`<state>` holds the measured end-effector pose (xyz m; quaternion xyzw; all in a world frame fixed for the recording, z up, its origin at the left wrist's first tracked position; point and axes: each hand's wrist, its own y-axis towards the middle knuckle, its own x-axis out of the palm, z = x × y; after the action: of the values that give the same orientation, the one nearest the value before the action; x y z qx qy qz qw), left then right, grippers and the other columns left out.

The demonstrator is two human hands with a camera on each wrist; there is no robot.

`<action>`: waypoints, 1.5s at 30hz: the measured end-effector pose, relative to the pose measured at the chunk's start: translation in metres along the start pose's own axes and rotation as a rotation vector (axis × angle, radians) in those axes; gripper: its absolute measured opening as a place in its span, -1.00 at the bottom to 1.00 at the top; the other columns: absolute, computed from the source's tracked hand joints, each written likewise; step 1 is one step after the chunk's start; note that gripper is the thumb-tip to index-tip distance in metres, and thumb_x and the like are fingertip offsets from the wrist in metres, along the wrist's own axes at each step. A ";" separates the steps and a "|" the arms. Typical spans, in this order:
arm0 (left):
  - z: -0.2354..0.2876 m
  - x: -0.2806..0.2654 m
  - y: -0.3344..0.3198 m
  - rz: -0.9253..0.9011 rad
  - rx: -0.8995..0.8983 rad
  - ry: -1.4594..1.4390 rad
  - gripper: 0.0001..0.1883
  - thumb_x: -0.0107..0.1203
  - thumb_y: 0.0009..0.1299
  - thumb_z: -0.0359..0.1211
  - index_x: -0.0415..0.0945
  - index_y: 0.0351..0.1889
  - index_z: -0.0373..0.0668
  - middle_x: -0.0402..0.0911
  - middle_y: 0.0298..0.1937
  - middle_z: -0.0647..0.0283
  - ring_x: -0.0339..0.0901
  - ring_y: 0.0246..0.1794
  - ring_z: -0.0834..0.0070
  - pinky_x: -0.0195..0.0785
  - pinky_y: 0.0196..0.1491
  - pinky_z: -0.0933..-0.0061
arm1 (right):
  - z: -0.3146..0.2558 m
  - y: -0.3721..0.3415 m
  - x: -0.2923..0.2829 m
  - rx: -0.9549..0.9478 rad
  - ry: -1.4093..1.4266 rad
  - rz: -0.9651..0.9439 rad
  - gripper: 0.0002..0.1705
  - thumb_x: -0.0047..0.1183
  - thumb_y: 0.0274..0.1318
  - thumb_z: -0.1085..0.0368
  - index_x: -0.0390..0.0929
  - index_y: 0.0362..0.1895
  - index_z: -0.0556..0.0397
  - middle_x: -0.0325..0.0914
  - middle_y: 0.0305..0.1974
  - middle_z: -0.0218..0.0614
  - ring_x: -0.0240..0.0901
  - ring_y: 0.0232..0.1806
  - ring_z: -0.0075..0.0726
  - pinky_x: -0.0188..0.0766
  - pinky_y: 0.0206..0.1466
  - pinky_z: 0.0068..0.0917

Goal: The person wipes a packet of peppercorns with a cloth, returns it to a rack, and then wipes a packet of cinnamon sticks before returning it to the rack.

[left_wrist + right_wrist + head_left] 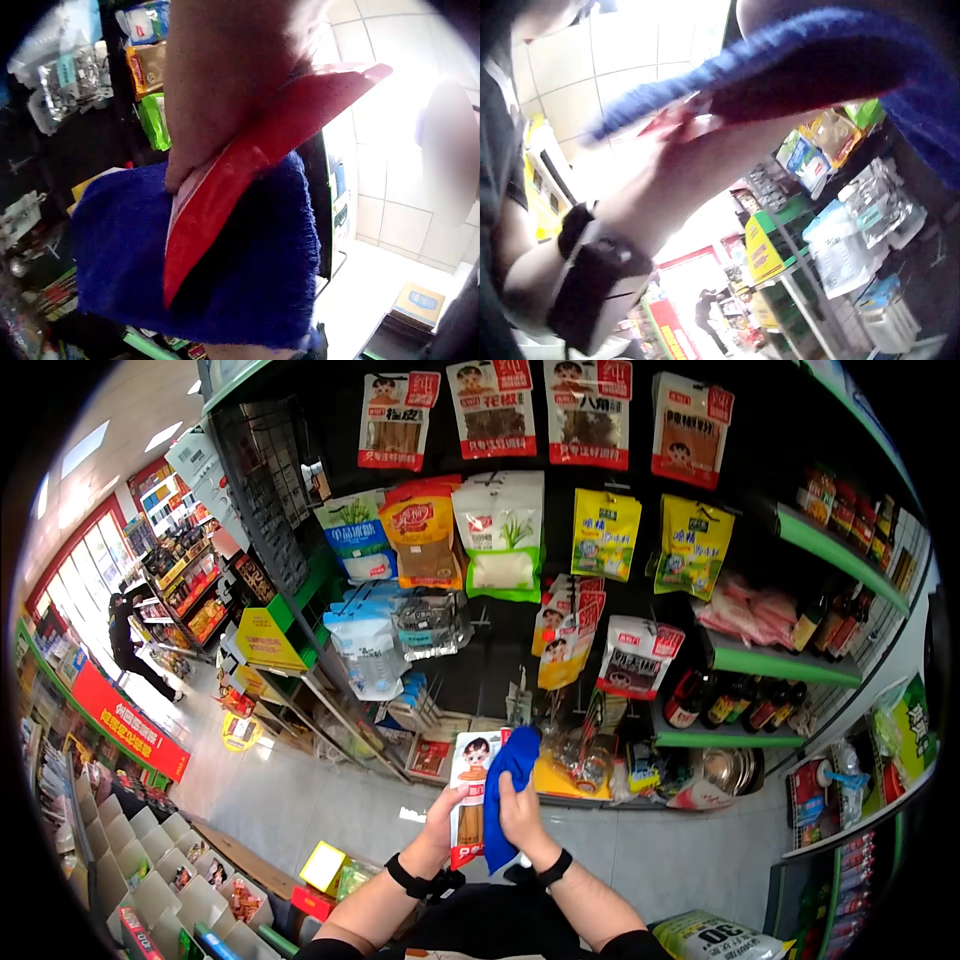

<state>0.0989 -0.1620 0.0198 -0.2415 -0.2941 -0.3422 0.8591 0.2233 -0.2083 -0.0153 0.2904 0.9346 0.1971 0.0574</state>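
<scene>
In the head view my left hand [438,828] grips a packet of brown spice sticks [476,772] by its left side. The packet is held upright and has a cartoon face on a white and red front. My right hand [520,818] holds a blue cloth [522,748] along the packet's right side. Seen from the left wrist, the packet's red back [225,202] stands edge-on against the spread cloth [120,240], with the left hand [225,82] above. From the right wrist, the cloth [697,71] covers much of the packet.
Ahead is a dark rack with hanging seasoning bags [500,540] and several spice packets [590,415] on top. Bottles [735,700] stand on green shelves at right. A yellow-green sack [715,938] lies on the floor, bins [160,870] at lower left. A person [135,645] stands farther off.
</scene>
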 end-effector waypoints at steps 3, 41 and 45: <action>0.008 0.000 0.015 -0.003 0.101 -0.135 -0.35 -0.11 0.33 -0.09 0.21 0.28 -0.35 0.44 0.18 -0.06 0.45 0.15 0.14 0.22 0.28 0.20 | 0.004 -0.028 0.008 0.000 -0.107 -0.092 -0.63 -0.23 0.35 0.23 0.34 0.07 0.27 0.37 0.04 0.16 0.26 0.10 0.28 0.21 0.16 -0.10; 0.144 -0.118 0.115 -0.439 0.020 -0.372 -0.28 -0.16 0.40 -0.02 0.09 0.34 -0.42 0.32 0.29 -0.09 0.34 0.27 0.11 0.11 0.35 0.17 | 0.019 0.054 0.144 0.066 -0.445 0.038 -0.74 -0.14 0.24 0.30 0.42 -0.07 0.19 0.39 -0.01 0.18 0.30 0.00 0.38 0.27 0.10 -0.03; 0.151 -0.125 0.122 -0.469 0.041 -0.384 -0.29 -0.16 0.42 -0.02 0.09 0.35 -0.39 0.30 0.31 -0.08 0.30 0.30 0.08 0.10 0.35 0.12 | 0.011 0.074 0.151 -0.133 -0.538 0.082 -0.70 -0.02 0.18 0.31 0.41 -0.04 0.21 0.41 -0.06 0.15 0.34 0.00 0.32 0.28 0.11 -0.07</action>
<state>0.0621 0.0659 0.0172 -0.2097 -0.5056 -0.4735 0.6901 0.1397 -0.0635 0.0053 0.3654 0.8582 0.1761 0.3147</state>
